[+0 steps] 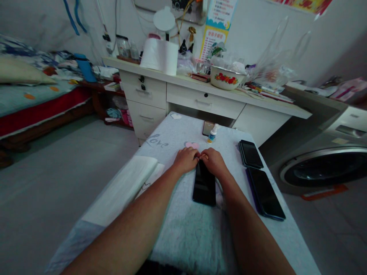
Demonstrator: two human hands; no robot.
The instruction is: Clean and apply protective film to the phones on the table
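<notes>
A black smartphone (204, 187) lies screen up on the cloth-covered table, its far end hidden under my fingers. My left hand (186, 158) is closed at that end, its fingertips pressed together. Right beside it, my right hand (213, 161) is also closed, thumb and fingers pinched at the phone's far edge. The fingertips of both hands nearly meet, and whatever is between them is too small to make out. Just beyond the hands stands a small spray bottle (212, 134) with a white top, and behind it lies another phone (208, 128).
On the table's right side lie stacked dark phones (250, 154) and a larger dark device (266, 194). A folded white cloth (123, 187) covers the left edge. Beyond stands a white desk (183, 95) with a flowered bowl (226, 78); a washing machine (323, 152) is at right.
</notes>
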